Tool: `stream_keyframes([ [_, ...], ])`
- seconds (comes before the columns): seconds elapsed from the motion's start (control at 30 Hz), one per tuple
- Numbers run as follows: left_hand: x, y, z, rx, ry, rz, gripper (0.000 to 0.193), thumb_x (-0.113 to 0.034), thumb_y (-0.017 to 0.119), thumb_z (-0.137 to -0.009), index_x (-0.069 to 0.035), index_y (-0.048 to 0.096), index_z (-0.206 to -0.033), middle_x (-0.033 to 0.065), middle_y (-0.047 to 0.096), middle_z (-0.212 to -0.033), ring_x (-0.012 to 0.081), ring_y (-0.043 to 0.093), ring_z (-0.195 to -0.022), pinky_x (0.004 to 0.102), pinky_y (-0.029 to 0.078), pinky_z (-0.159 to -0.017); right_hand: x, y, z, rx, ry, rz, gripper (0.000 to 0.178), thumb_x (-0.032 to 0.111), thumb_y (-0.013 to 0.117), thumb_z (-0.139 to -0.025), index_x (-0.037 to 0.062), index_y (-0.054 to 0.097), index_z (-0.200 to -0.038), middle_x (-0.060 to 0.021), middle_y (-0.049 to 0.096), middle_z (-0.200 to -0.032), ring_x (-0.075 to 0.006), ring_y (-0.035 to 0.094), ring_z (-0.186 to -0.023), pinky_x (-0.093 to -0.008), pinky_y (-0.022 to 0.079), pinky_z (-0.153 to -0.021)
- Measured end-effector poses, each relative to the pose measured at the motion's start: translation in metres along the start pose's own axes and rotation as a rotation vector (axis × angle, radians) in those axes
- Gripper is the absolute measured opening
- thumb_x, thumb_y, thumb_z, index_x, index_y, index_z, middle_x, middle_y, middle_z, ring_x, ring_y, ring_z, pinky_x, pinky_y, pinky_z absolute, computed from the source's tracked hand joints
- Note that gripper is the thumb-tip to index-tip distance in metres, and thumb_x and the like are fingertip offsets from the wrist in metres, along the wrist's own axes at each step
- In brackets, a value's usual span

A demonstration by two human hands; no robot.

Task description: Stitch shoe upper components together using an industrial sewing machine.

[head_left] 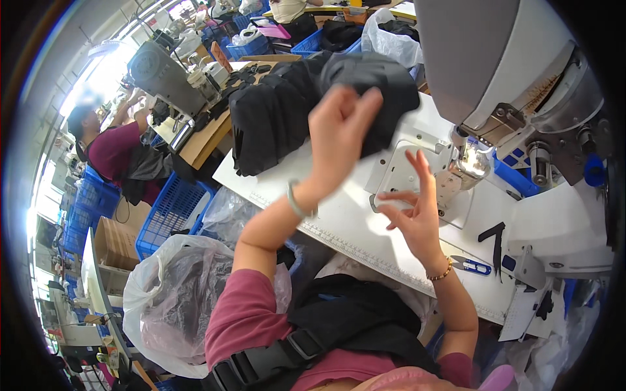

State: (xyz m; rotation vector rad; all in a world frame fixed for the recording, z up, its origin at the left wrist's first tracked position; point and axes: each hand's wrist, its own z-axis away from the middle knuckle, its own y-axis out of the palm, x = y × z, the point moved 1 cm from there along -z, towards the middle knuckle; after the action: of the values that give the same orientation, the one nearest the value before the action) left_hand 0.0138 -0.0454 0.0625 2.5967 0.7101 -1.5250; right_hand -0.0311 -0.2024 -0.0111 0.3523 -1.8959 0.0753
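My left hand [339, 130], smeared by motion, is raised in front of a dark fabric piece [385, 85] that is blurred too. Whether its curled fingers grip that piece cannot be made out. Beside it, a thick stack of black fabric pieces [270, 120] lies on the far left part of the white sewing table [339, 215]. Over the sewing machine's bed plate [404, 171], my right hand [417, 221] has its fingers spread, with nothing visible in them. It is just left of the machine's needle and presser area [466, 163].
The sewing machine head [489, 58] rises at the right. Blue thread snips [471, 265] and a black strip [495, 244] lie right of my right wrist. A plastic-lined bag [189, 293] stands at the left, near a blue crate [171, 212]. Another person [117, 150] works at a far-left machine.
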Motion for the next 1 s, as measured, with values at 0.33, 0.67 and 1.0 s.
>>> stream_keyframes([
  [0.33, -0.008, 0.023, 0.07, 0.49, -0.26, 0.343, 0.047, -0.007, 0.059, -0.088, 0.011, 0.037, -0.125, 0.0039, 0.057, -0.077, 0.0069, 0.055, -0.068, 0.0206, 0.045, -0.059, 0.013, -0.042, 0.041, 0.088, 0.24, -0.223, 0.023, 0.004, 0.062, -0.085, 0.0002, 0.047, -0.102, -0.0092, 0.061, -0.087, -0.0158, 0.065, -0.067, -0.0229, 0.052, -0.057],
  [0.67, 0.016, 0.099, 0.012, 0.447, -0.15, 0.289, 0.021, -0.009, 0.055, -0.088, 0.009, 0.056, -0.098, 0.0024, 0.054, -0.059, 0.0053, 0.045, -0.051, 0.0217, 0.036, -0.046, 0.011, -0.066, 0.0, -0.269, 0.085, -0.123, 0.018, 0.017, 0.052, -0.092, 0.0006, 0.058, -0.087, -0.0085, 0.064, -0.071, -0.0113, 0.06, -0.048, -0.018, 0.041, -0.041],
  [1.0, 0.019, 0.105, -0.004, 0.687, -0.135, 0.34, 0.014, -0.007, 0.055, -0.089, 0.005, 0.058, -0.083, 0.0015, 0.056, -0.065, 0.0049, 0.045, -0.055, 0.0224, 0.036, -0.049, -0.005, -0.074, -0.001, -0.291, -0.044, -0.024, 0.013, 0.01, 0.056, -0.09, -0.0017, 0.062, -0.092, -0.0036, 0.063, -0.077, -0.0093, 0.062, -0.059, -0.0178, 0.043, -0.05],
])
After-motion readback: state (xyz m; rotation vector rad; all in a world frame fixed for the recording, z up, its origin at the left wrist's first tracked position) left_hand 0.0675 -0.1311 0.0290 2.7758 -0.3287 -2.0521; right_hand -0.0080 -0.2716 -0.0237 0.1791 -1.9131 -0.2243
